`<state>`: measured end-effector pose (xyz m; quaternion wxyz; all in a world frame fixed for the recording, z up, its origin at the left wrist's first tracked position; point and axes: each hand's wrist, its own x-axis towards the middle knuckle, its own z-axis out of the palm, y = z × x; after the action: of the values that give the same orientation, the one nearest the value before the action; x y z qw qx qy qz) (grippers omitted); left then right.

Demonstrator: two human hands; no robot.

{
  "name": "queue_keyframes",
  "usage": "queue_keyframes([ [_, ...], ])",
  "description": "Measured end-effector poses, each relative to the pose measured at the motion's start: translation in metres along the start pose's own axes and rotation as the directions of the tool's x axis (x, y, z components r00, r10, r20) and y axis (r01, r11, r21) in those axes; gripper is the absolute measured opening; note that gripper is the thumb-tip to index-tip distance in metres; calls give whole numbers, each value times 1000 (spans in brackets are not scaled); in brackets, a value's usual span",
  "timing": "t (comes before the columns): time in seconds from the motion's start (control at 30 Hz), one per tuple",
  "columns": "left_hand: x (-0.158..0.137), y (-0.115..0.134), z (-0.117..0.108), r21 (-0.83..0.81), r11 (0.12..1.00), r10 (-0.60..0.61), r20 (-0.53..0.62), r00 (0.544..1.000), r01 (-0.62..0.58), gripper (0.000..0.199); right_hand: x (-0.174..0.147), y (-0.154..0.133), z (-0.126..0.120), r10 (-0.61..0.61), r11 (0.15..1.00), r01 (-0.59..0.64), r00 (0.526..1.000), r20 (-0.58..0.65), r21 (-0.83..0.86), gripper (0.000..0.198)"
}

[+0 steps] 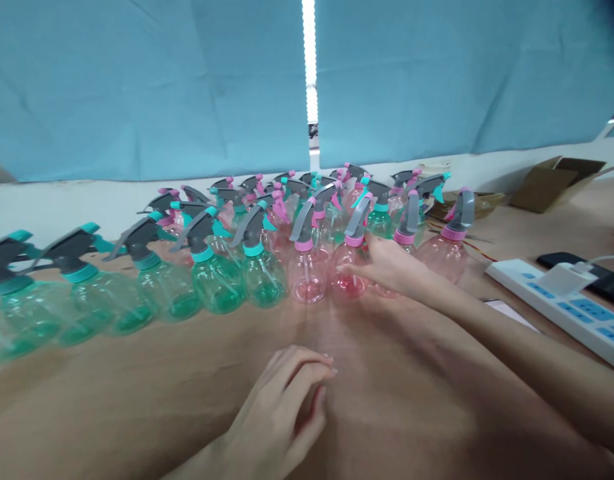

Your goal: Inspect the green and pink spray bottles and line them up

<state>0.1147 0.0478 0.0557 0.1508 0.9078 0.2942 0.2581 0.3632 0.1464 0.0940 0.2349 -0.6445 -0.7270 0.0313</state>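
Observation:
My right hand [389, 263] reaches in from the right and is around a clear pink spray bottle [347, 283] with a pink collar and grey trigger head. Its thumb lies across the front of the bottle; the other fingers are mostly hidden. Directly left stands another pink spray bottle [308, 283], upright in the same front row. My left hand [287, 407] is over the near part of the table, fingers loosely bent with a gap to the thumb, holding nothing. Green spray bottles [218, 287] with turquoise collars continue the front row to the left.
Behind the front row stand several more green and pink spray bottles [381, 217]. At right on the wooden table [151, 393] lie a white power strip [561, 300] with a plugged-in charger and a dark phone-like object [607, 283]. An open cardboard box [547, 187] sits farther back, before blue sheeting [137, 87].

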Motion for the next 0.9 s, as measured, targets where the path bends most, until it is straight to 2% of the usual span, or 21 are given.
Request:
queue_keyframes([
  [0.2, 9, -6, -3, -66, 984, -164, 23, 986, 166, 26, -11, 2, -7, -38, 999, 38, 998, 57, 2, 50],
  [0.4, 23, -9, -12, -172, 901, -400, 23, 916, 398, 16, -48, -14, -13, -17, 997, 20, 999, 49, -72, 50],
  [0.5, 31, -9, -16, -249, 872, -435, -3, 901, 420, 19, -67, -25, -13, -35, 996, 37, 999, 23, -80, 49],
  [0.6, 37, -8, -18, -329, 859, -424, -26, 905, 393, 28, -80, -33, -11, -102, 995, 102, 995, 2, 0, 45],
  [0.73, 45, -5, -21, -406, 837, -403, -4, 915, 367, 51, -91, -44, -6, -191, 967, 187, 982, 7, 172, 37],
  [0.83, 53, 1, -25, -476, 792, -420, 28, 907, 382, 63, -96, -54, 4, -194, 887, 151, 980, 55, 436, 37],
  [0.9, 58, 6, -28, -532, 764, -412, 32, 910, 365, 65, -99, -62, 12, -177, 787, 88, 980, 87, 610, 47],
])
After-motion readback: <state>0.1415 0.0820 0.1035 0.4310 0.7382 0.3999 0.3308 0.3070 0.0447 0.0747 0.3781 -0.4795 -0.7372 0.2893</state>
